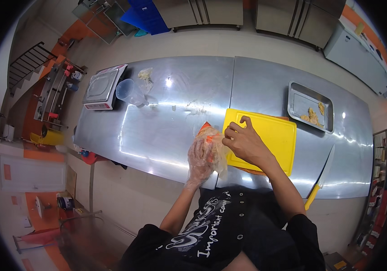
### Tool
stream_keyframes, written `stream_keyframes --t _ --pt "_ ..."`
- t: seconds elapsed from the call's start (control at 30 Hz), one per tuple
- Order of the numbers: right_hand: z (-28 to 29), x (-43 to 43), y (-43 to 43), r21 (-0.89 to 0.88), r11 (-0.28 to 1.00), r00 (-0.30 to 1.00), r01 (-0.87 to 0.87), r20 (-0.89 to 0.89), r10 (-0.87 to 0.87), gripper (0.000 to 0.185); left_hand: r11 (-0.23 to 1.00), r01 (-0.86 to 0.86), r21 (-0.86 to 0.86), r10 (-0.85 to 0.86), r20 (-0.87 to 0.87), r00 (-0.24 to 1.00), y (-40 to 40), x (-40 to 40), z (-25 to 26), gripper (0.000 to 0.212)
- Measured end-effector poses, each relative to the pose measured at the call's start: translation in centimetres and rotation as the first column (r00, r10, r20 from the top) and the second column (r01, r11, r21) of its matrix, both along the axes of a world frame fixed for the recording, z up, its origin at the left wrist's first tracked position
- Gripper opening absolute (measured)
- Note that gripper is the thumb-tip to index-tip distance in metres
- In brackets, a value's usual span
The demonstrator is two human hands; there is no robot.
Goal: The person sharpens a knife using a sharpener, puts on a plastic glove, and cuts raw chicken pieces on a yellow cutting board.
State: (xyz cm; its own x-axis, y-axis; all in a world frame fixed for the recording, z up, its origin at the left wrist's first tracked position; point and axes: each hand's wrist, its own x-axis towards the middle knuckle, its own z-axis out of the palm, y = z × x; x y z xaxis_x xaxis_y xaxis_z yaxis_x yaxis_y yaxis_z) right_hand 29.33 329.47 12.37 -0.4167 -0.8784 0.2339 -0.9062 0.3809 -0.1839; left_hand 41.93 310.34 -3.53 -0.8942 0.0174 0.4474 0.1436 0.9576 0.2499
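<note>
My left hand (200, 157) wears a thin clear plastic glove. It grips a crumpled clear plastic bag (221, 162) together with an orange packet (206, 126), whose pointed end sticks out on the far side. My bare right hand (246, 140) is over the left part of a yellow cutting board (278, 145), its fingers bent. Its thumb and fingertips meet the edge of the plastic, and the index finger is crooked upward. Most of the packet is hidden by the film and my left fingers.
A knife (325, 167) lies at right, its yellow handle over the table edge. Beyond it, a metal tray (298, 98) holds battered-looking pieces (312, 116). At left are a scale (100, 88), a plastic measuring jug (128, 91) and a small bag (145, 75) on the steel table (159, 135).
</note>
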Motion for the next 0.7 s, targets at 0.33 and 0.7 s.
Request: stream_keyframes --t 0.33,0.7 --pt "0.8 2.9 -1.5 -0.150 0.988 0.997 0.044 -0.052 -0.052 0.005 0.958 -0.206 0.201 0.255 -0.256 0.933 -1.5 -6.7 -1.6 0.077" --pt "-6.0 5.5 1.3 -0.106 0.986 0.992 0.127 0.017 -0.126 0.005 0.902 0.076 0.425 -0.199 0.254 0.946 -5.1 -8.7 5.4 0.082"
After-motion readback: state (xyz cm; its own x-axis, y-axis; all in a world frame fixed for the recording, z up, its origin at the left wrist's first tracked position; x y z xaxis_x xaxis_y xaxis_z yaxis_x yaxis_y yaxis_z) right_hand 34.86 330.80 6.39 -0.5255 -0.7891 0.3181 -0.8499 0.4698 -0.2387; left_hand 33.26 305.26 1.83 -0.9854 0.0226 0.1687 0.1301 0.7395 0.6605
